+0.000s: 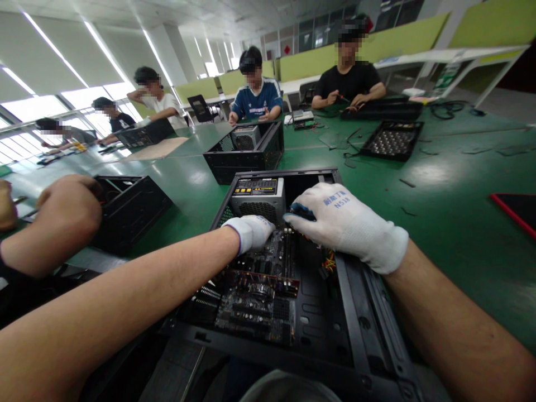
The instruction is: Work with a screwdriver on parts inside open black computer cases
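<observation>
A black computer case (355, 312) lies open in front of me, with a circuit board (255, 307) and a grey power supply (260, 202) inside. My left hand (253, 231), in a white glove, reaches to the upper part of the board just below the power supply; its fingertips are hidden. My right hand (335, 220), also gloved, is closed at the right of the power supply around a dark blue and black object (302, 211) that I cannot make out. Yellow and red wires (329, 261) hang beneath the right hand.
Another open case (247, 159) stands beyond mine on the green table (452, 223). A person's arm (54, 226) works at a case (129, 212) on the left. Several people sit around the table. A black panel (391, 140) and cables lie at the back right.
</observation>
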{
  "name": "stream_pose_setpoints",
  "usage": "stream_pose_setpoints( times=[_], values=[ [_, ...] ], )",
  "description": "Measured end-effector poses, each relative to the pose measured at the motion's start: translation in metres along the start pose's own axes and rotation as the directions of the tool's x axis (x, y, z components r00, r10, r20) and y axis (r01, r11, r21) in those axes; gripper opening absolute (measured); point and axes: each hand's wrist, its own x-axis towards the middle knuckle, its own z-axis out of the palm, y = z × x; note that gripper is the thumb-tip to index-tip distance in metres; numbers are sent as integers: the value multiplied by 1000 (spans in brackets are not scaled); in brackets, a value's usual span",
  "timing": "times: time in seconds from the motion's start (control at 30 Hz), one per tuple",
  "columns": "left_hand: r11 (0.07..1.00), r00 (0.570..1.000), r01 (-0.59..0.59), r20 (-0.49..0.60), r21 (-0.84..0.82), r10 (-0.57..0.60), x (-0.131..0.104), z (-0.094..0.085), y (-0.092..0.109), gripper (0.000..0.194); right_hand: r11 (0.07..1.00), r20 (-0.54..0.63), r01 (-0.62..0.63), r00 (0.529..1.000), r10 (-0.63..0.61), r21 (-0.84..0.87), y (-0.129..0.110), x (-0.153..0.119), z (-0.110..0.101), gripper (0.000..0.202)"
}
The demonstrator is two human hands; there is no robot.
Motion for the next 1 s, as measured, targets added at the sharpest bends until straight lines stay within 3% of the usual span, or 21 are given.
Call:
stream_pose_setpoints(
  times=[1.0],
  values=[
    [1000,1000,1,-14,-5,-1,0,0,0,40,1000,23,-8,1000,8,-3,0,0,-1,49]
  ],
)
